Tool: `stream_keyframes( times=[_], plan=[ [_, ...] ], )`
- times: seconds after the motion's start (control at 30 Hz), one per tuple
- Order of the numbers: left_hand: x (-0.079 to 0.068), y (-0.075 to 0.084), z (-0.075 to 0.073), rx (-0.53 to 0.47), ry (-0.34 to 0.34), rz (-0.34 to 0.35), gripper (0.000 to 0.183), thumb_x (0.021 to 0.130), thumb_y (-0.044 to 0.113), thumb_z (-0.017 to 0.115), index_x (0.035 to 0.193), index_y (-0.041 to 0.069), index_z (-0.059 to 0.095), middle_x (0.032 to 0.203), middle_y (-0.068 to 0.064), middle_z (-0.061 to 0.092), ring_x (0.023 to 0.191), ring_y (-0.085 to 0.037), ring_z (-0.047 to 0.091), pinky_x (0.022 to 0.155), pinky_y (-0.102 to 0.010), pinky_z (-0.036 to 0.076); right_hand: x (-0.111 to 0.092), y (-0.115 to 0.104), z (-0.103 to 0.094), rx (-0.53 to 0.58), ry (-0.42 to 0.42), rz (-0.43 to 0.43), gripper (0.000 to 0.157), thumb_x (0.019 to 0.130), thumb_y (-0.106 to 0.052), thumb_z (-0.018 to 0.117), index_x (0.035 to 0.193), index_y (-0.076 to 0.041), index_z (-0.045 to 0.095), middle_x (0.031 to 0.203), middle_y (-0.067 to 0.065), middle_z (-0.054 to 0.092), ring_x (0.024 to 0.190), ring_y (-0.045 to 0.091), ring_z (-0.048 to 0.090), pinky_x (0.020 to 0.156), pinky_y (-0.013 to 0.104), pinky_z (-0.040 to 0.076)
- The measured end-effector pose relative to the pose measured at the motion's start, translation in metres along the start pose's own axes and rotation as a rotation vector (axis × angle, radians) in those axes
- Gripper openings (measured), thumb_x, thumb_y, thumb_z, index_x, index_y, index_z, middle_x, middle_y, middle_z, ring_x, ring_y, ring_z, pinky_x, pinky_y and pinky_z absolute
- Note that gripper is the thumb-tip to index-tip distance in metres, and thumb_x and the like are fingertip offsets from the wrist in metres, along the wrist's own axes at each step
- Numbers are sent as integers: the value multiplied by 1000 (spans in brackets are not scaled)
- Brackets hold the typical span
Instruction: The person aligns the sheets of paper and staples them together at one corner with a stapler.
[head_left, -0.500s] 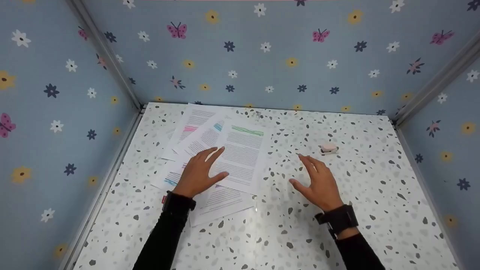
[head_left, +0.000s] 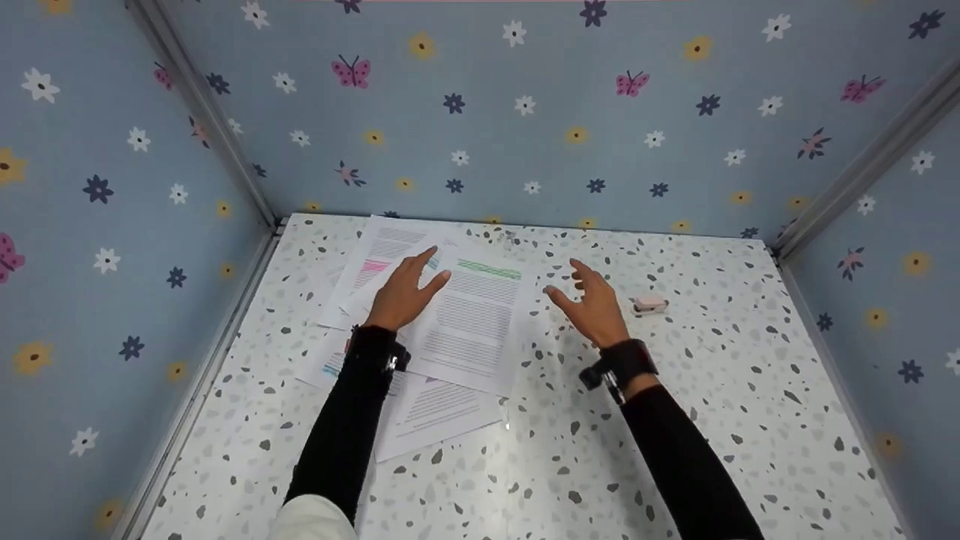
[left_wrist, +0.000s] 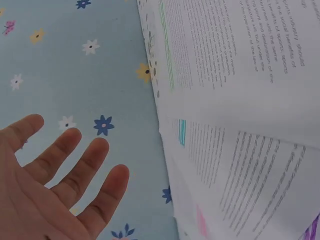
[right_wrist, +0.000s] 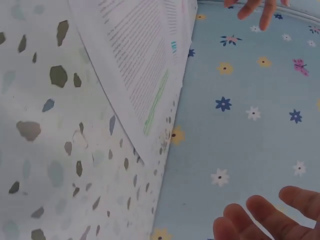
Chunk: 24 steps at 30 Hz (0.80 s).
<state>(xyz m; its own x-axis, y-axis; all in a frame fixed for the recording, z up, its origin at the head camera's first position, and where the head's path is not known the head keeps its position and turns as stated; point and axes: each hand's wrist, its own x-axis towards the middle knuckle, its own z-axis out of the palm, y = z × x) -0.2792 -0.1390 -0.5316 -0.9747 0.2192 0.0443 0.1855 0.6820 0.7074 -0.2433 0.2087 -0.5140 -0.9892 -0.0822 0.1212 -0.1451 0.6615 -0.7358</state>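
Blue flowered walls [head_left: 487, 75] behind and beside a speckled table [head_left: 540, 457].

Soft glare whitens the near speckled tabletop [head_left: 487, 495].

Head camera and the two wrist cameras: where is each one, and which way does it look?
Head: on the head, looking forward and down at papers and a stapler; left grip, right grip and forearms show.
Left wrist: on that wrist, looking at papers and flowery wall; only the left grip shows.
Right wrist: on that wrist, looking at tabletop, papers and wall; right grip and left fingers show.
Both wrist views share the green-marked page.
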Motion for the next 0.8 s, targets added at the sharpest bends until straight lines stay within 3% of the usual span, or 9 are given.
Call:
stream_keyframes(
  times=[0.1,0.23,0.37,0.43,0.6,0.8],
  plan=[
    [17,-10,8,-62,-6,-69,74,101,66,42,159,20,34,150,-16,45,132,-33,49,104,-55,40,18,4,9,82,-5,104,82,96,-62,58,154,-7,40,137,22,56,123,37,56,99,52,46],
    [33,-25,24,-110,9,-177,68,106,54,41,153,4,42,144,-24,51,131,-38,50,107,-53,39,32,10,26,277,-30,285,83,97,-66,52,151,-4,44,139,24,55,123,38,58,100,49,48],
    [37,-38,36,-49,26,-297,60,108,39,41,139,-10,53,136,-30,57,128,-42,53,108,-50,39,39,15,47,534,-74,512,78,100,-57,51,150,2,43,141,28,52,124,40,58,101,45,49],
    [37,-41,39,-12,41,-344,55,107,34,43,128,-13,60,130,-31,60,123,-44,56,104,-50,42,42,16,56,612,-88,614,71,102,-49,51,150,4,43,139,29,53,122,39,59,100,44,50],
    [40,-41,40,-4,56,-421,48,100,29,51,112,-15,67,115,-32,66,107,-45,64,91,-52,50,46,17,70,622,-66,775,49,101,-28,53,140,2,54,124,24,64,105,31,69,89,36,56],
    [46,-41,43,-30,44,-499,44,97,27,53,113,-11,67,117,-28,67,107,-39,64,90,-48,51,53,20,77,566,-65,821,40,101,-23,54,130,4,59,108,18,70,86,23,73,76,30,58]
  ],
)
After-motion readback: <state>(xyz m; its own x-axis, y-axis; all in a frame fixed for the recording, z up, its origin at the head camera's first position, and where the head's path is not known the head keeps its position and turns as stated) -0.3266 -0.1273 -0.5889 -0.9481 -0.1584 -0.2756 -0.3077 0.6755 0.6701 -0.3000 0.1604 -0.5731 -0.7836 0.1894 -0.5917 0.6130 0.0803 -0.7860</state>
